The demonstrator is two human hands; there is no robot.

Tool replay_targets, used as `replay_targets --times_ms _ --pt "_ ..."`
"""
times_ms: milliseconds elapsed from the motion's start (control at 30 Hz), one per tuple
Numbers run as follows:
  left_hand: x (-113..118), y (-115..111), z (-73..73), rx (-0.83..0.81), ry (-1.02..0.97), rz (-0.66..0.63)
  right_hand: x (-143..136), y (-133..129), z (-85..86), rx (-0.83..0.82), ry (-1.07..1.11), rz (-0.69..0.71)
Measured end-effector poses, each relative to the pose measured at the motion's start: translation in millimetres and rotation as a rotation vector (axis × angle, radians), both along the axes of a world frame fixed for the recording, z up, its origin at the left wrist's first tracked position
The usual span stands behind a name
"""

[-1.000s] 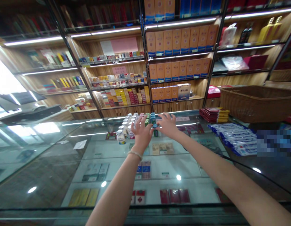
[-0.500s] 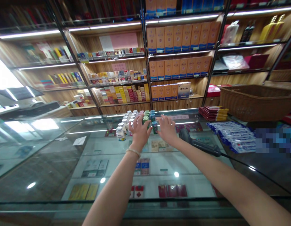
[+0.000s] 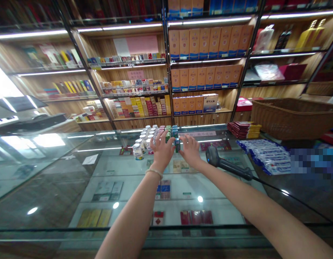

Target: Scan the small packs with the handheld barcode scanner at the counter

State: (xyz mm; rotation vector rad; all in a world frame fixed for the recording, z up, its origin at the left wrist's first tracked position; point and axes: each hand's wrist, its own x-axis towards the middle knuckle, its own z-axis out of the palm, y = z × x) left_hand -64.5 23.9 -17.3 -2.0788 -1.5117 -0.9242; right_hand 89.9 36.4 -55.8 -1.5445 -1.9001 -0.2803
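The small blue can (image 3: 177, 146) stands upright on the desk (image 3: 128, 174), just right of my left hand (image 3: 163, 153) and just left of my right hand (image 3: 190, 150), neither clearly nearer. Whether either is clamped on it, I cannot tell

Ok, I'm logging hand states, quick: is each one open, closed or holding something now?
Left hand: open, spread, beside the small bluish container; contact unclear.
Right hand: open, spread, at that container's other side; contact unclear.
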Motion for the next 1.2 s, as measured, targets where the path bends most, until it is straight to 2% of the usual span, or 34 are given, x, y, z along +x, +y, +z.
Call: replay_targets --times_ms 333,800,1200 --pt "1 3 -1.7 0.003 0.028 0.046 -3 9 2.8 0.001 -0.044 -0.026" --pt "2 9 -9.1 -0.070 0.100 0.072 -14 44 -0.4 0.004 0.024 -0.084" --pt "1 9 -9.9 -0.085 0.104 0.087 -16 51 -3.9 0.022 0.001 -0.093"
